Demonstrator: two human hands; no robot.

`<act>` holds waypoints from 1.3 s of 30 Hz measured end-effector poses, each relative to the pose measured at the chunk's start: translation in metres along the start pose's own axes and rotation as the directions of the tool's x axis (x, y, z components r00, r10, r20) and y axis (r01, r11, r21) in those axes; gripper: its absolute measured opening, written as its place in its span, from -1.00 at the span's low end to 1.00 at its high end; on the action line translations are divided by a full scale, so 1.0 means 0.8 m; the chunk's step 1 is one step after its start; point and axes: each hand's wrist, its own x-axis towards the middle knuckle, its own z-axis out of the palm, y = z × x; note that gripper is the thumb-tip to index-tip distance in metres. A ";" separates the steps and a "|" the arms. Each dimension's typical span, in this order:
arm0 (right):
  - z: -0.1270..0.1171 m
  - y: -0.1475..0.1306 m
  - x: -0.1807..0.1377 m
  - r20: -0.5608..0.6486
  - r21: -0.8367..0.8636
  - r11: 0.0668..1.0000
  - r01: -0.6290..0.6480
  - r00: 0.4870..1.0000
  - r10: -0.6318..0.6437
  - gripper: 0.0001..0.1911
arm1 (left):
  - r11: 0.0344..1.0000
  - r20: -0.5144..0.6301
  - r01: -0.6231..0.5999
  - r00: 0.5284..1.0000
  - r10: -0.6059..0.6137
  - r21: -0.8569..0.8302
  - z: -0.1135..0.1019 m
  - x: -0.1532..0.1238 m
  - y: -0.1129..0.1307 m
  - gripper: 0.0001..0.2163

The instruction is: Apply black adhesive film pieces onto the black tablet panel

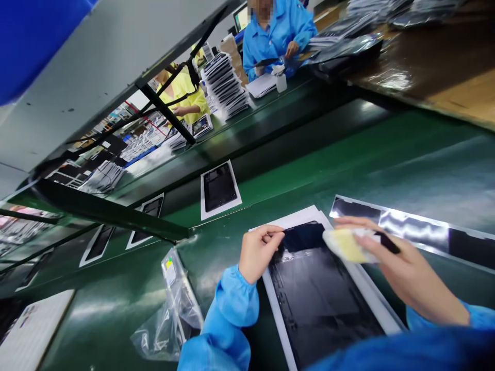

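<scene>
A black flat panel (pixel 320 299) lies on a white sheet (pixel 276 319) on the green bench in front of me. My left hand (pixel 257 252) is closed in a pinch at the panel's upper left corner, fingertips on its edge. My right hand (pixel 402 268) holds a yellowish cloth pad (pixel 346 245) against the panel's top right area. Both arms wear blue sleeves.
A shiny reflective strip (pixel 417 226) lies right of the panel. A clear plastic bag (pixel 174 309) lies to the left. More black panels on white sheets (pixel 219 188) ride the green conveyor. A person in blue (pixel 276 36) and one in yellow (pixel 181 93) work beyond, beside stacked panels (pixel 226 85).
</scene>
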 end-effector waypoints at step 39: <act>0.042 0.037 0.019 0.057 -0.522 0.838 0.156 0.987 -0.148 -0.68 | 0.985 0.196 0.159 0.966 -0.169 0.061 -0.007 0.016 -0.042 -0.80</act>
